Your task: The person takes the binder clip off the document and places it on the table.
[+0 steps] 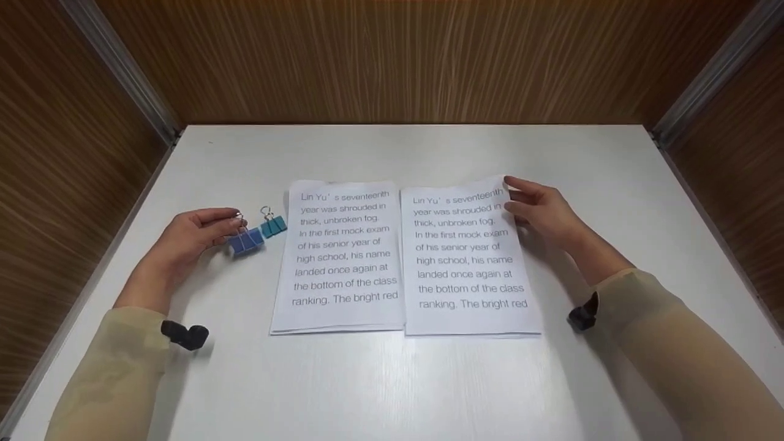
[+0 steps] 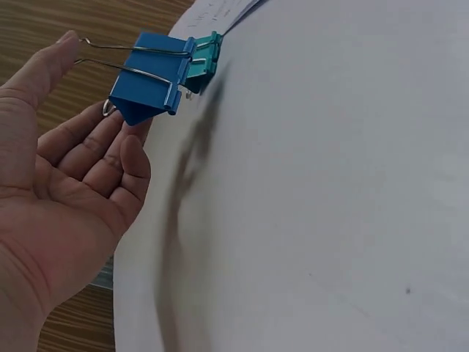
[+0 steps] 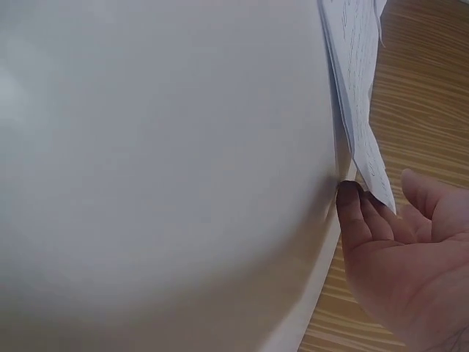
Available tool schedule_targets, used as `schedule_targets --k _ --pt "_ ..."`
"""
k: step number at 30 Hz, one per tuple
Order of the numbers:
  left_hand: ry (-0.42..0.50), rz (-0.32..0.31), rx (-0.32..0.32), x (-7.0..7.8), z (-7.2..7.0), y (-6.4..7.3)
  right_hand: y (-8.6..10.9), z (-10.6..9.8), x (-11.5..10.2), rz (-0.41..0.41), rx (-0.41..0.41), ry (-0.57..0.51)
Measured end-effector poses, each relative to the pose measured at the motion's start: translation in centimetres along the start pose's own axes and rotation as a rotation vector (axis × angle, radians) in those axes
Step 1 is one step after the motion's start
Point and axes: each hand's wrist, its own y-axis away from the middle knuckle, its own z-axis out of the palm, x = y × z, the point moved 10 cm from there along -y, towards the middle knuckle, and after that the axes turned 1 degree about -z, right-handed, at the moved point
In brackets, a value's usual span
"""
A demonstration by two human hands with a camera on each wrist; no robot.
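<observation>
My left hand [image 1: 190,236] pinches a blue binder clip [image 1: 247,241] by its wire handles, between thumb and fingers. In the left wrist view the blue clip [image 2: 150,77] hangs past the fingertips, jaws pressed together or not I cannot tell. Beside it lies a teal binder clip [image 1: 274,226], close to the left stack of printed paper [image 1: 343,257]. With its fingers under the edge and thumb above, my right hand [image 1: 545,211] holds the upper right corner of the right paper stack [image 1: 468,263]. That corner [image 3: 377,180] is lifted and bent in the right wrist view.
Both stacks lie side by side on a white table [image 1: 392,386], text facing up. Brown wood-grain panels [image 1: 404,61] stand around the table at the back and sides. A black wrist device [image 1: 185,335] sits on the left sleeve, another [image 1: 584,313] on the right.
</observation>
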Motion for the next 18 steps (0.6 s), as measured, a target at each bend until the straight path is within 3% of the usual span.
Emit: schedule_targets --k 5,10,14,18 --pt "-0.011 -0.031 -0.011 -1.0 -0.4 0.4 -0.1 0.3 0.1 -0.003 -0.006 -0.001" --pt "-0.138 -0.035 -0.007 -1.1 -0.4 0.6 0.1 0.1 -0.1 -0.009 -0.005 0.010" --pt "-0.248 -0.031 0.003 -0.9 -0.5 0.5 0.6 -0.2 -0.3 -0.024 -0.003 0.079" --pt "-0.295 -0.061 0.012 -0.7 -0.5 0.5 1.3 -0.4 -0.9 -0.055 0.021 0.194"
